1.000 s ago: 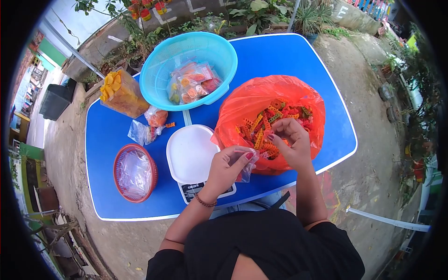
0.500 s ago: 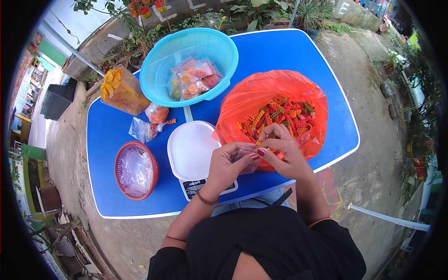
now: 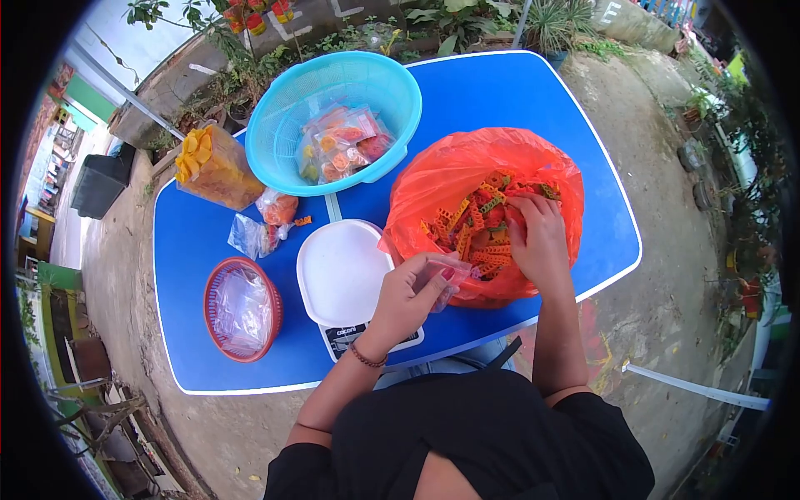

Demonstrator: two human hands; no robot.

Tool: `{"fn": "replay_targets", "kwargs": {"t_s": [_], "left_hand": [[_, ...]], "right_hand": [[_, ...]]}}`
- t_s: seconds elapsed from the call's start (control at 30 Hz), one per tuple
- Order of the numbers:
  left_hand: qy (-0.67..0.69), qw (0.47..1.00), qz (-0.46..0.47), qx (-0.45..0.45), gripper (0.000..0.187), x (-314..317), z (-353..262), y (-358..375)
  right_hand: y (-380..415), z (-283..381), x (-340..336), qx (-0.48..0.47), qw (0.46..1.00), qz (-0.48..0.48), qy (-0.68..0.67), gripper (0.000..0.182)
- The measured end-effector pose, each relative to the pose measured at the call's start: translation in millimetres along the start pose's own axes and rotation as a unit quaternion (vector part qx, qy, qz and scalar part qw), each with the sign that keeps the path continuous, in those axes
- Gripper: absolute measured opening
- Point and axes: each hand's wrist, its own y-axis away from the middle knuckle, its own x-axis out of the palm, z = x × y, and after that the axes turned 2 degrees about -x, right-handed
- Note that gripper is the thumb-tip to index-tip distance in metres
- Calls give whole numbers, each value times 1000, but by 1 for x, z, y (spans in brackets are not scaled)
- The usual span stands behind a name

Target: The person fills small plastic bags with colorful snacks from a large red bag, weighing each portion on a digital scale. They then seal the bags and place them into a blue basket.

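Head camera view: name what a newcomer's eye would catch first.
Probably the large, open red plastic bag on the blue table's right side, holding small red, orange and green pieces, the right hand among them. Next, the round turquoise plastic basket near the far edge, left of the bag, holding clear filled packets.

Black short-sleeved top, brown beaded bracelet on the left wrist, dark red nail polish, blue jeans

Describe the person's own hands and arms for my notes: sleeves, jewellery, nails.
Both sleeves are black and short, leaving the forearms bare. The left hand has dark red polish on the thumbnail and a brown beaded bracelet at the wrist. The right hand has no glove, and no bracelet shows.
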Motion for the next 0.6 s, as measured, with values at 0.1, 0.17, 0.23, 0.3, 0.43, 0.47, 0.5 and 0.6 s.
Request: {"fn": "replay_targets", "kwargs": {"t_s": [0.1, 0.17, 0.23, 0.3, 0.43, 0.47, 0.5, 0.6], "left_hand": [[2, 998, -39, 42, 26, 6, 4, -3], [7, 997, -45, 64, 25, 8, 3, -3], [16, 995, -52, 81, 24, 9, 2, -5], [30, 993, -67, 88, 22, 7, 2, -5], [44, 992, -64, 97, 22, 3, -1, -5], [45, 992, -61, 96, 22, 2, -1, -5], [46, 993, -57, 96, 22, 2, 0, -6], [36, 993, -82, 81, 21, 9, -6, -4]], "right_hand": [[-1, 21, 12, -17, 998, 43, 54, 45], [7, 35, 33, -14, 996, 76, 37, 51], [11, 47, 38, -20, 995, 99, 7, 52], [13, 59, 32, -35, 992, 114, -41, 50], [10, 51, 9, -13, 955, 189, -230, 38], [6, 53, -6, 5, 942, 219, -256, 34], [4, 51, -15, 22, 927, 248, -281, 30], [5, 23, -7, 21, 973, 84, -216, 27]]}}
